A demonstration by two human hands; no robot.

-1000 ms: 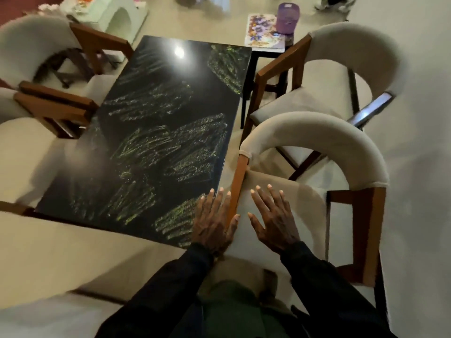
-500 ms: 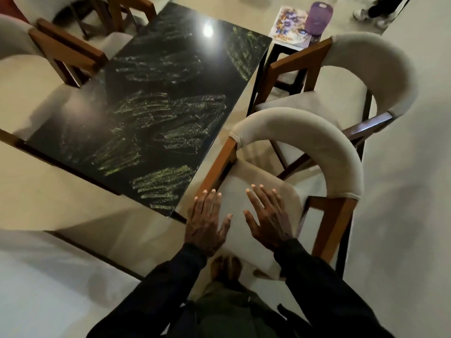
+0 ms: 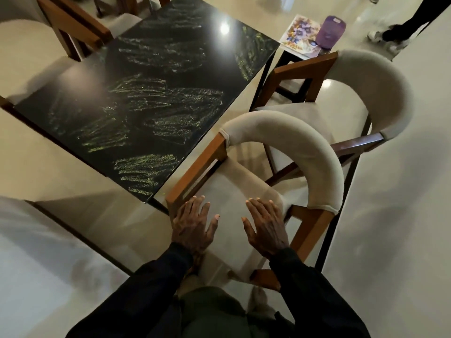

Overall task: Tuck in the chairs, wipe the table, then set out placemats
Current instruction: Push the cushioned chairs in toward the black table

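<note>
- Far-left chair (image 3: pixel 73 30), wooden-armed, stands against the black bench (image 3: pixel 146 93), whose top is streaked with green scribbles.
- Left hand (image 3: pixel 192 228) lies flat, fingers spread, on the near chair (image 3: pixel 292 137) seat, beside its wooden arm.
- Right hand (image 3: pixel 264 228) lies flat, fingers spread, on the same seat.
- Near chair stands just beside the bench's right edge, not tucked under.
- Second chair (image 3: pixel 375 89) stands behind it.
- Floral placemat (image 3: pixel 299 32) and a purple object (image 3: pixel 330 35) sit on a small stand (image 3: pixel 288 52) beyond the bench's far corner.

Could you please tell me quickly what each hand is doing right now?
Left hand: open, fingers spread over the chair seat, holding nothing.
Right hand: open, fingers spread over the same seat, holding nothing.
</note>
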